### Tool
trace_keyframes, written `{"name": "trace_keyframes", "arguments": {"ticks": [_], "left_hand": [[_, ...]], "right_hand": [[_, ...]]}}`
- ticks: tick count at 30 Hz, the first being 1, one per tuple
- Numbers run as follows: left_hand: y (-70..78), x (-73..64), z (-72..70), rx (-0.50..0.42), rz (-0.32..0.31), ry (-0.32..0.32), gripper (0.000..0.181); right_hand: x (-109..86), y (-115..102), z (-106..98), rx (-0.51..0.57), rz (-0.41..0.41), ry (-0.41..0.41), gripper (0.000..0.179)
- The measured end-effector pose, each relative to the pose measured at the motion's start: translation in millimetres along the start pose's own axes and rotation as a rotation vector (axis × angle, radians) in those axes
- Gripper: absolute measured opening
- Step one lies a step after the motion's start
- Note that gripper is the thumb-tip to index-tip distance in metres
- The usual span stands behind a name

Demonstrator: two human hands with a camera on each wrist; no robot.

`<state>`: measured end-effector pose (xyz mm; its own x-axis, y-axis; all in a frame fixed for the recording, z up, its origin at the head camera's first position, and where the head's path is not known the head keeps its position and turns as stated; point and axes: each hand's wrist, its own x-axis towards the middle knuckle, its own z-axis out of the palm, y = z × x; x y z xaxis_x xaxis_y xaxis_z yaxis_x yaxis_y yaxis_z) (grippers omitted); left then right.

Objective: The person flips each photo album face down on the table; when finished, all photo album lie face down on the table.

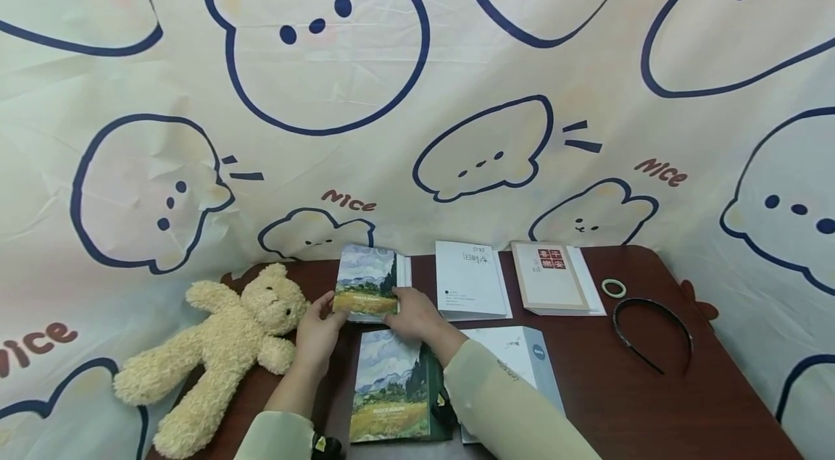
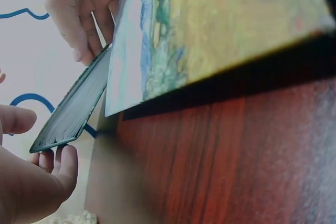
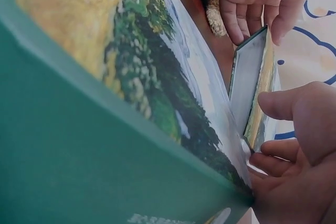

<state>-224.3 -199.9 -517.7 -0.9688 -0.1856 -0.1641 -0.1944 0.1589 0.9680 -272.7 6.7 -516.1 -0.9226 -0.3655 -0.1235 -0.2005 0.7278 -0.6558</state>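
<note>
Both hands hold a photo album (image 1: 365, 279) with a painted landscape cover, tilted up at the back of the table. My left hand (image 1: 317, 333) grips its lower left corner, thumb in front and fingers behind. At the lower right corner, my right hand (image 1: 417, 315) pinches the album, its thumb on the cover. The left wrist view shows the page block (image 2: 73, 108) between the dark covers. Nearer to me lies a larger photo album (image 1: 388, 387) with the same picture and a green spine, beneath the wrists.
A plush bear (image 1: 228, 351) lies on the left. A white book (image 1: 470, 279) and a cream book (image 1: 551, 277) with a red block stand at the back. Beside the right forearm is a pale book (image 1: 512, 348). A ring (image 1: 613, 288) and a black headband (image 1: 652, 302) lie right.
</note>
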Motion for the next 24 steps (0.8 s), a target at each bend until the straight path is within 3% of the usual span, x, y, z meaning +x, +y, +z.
{"name": "trace_keyframes", "arguments": {"ticks": [15, 24], "left_hand": [[22.3, -5.0, 0.5, -0.082, 0.048, -0.001, 0.058], [29.3, -7.7, 0.3, -0.112, 0.079, -0.019, 0.058]], "right_hand": [[0.2, -1, 1, 0.064, -0.022, 0.029, 0.055], [-1.6, -4, 0, 0.169, -0.008, 0.004, 0.055]]}}
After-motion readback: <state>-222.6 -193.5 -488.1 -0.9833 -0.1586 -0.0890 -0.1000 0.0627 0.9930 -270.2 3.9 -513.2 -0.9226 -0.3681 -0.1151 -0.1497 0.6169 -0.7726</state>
